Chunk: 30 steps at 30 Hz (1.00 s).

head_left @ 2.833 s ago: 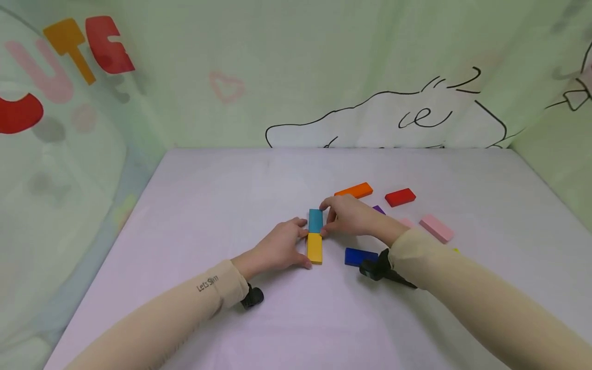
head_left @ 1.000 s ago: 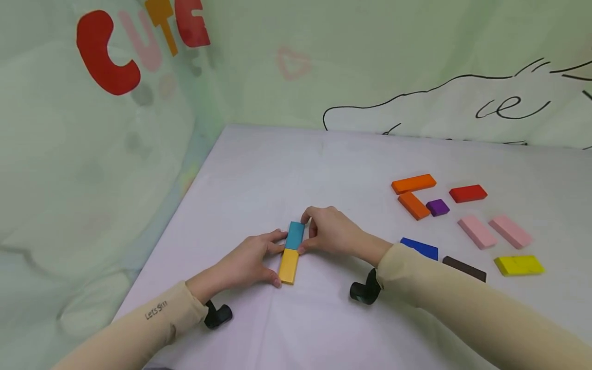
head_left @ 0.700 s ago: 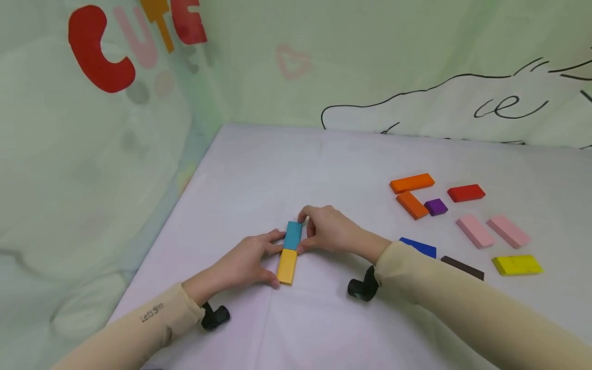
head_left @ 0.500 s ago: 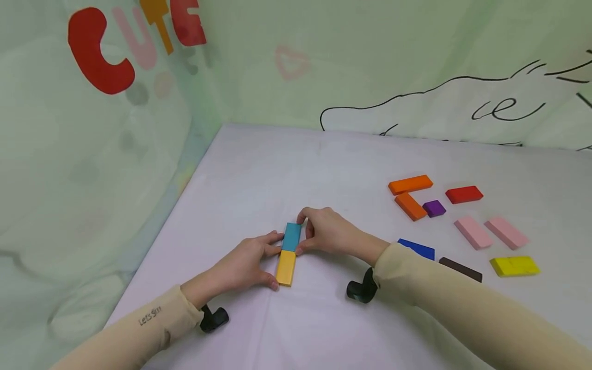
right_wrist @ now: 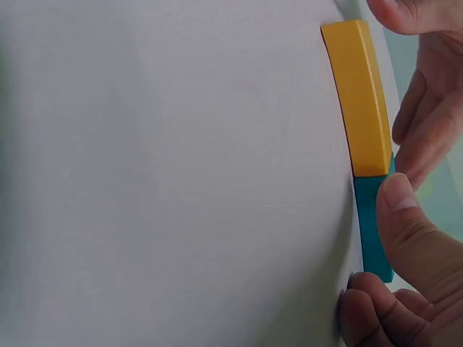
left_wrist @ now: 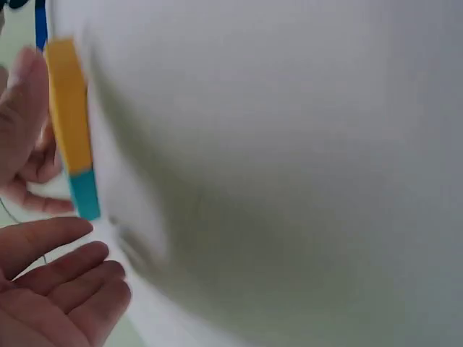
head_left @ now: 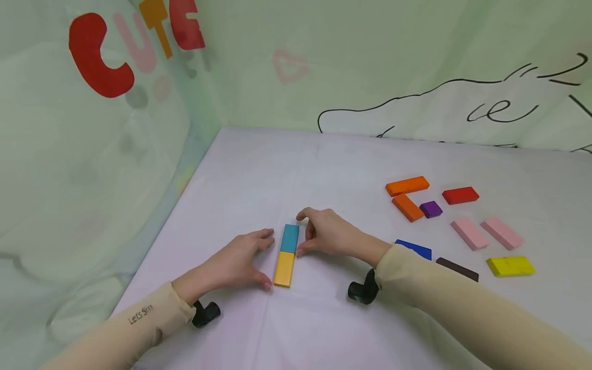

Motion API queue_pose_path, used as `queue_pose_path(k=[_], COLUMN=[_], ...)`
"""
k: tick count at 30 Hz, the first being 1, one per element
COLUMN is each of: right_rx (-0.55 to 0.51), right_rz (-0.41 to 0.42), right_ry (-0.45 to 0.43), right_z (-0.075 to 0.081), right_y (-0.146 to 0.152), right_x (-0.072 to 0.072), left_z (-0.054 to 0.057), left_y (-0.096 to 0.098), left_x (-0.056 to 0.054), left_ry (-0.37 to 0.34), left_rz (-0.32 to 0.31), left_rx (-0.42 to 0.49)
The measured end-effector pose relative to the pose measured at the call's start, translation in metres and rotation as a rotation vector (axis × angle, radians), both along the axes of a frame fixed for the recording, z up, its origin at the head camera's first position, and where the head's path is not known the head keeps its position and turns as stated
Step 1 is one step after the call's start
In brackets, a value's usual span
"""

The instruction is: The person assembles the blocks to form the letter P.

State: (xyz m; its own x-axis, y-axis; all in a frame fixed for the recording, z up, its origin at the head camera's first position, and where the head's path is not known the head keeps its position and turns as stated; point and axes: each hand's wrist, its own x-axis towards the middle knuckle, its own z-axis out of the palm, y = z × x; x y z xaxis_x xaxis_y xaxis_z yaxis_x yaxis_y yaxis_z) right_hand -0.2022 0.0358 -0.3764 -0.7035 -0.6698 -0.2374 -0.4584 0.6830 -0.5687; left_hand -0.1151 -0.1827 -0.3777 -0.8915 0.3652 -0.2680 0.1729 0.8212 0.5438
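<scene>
Fingers (head_left: pixel 309 213) parted on both, right hand (head_left: pixel 335 232) sits just right of the away-pointing teal block (head_left: pixel 290 238), left hand (head_left: pixel 234 261) farther off leftward.

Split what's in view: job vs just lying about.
In the job:
teal block
amber block
left hand
right hand

Apparently just lying about:
orange blocks
purple block
red block
pink blocks
yellow block
blue block
brown block

Free tabletop (head_left: pixel 259 169) ahead, teal block (head_left: pixel 290 238) between hands (head_left: pixel 233 262) (head_left: pixel 334 234)
</scene>
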Motion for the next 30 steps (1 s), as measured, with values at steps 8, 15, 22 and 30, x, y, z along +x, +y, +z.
queue_pose_path(k=[8,15,22,30], right_rx=[-0.006,-0.006,0.004,0.012], right_rz=[-0.023,-0.031,-0.054,-0.192], right_ry=[0.029,0.028,0.040,0.114], right_z=[0.005,0.011,0.017,0.035], right_y=[0.024,0.039,0.057,0.111], right_x=[0.002,0.008,0.014,-0.017], left_z=[0.002,0.003,0.001,-0.001], left_y=[0.010,0.020,0.018,0.010], left_x=[-0.019,-0.027,-0.028,-0.024], left_ry=[-0.067,-0.086,-0.100,-0.086], left_rz=[-0.095,-0.121,-0.108,-0.095], left_rx=[0.031,-0.041,-0.033,-0.033])
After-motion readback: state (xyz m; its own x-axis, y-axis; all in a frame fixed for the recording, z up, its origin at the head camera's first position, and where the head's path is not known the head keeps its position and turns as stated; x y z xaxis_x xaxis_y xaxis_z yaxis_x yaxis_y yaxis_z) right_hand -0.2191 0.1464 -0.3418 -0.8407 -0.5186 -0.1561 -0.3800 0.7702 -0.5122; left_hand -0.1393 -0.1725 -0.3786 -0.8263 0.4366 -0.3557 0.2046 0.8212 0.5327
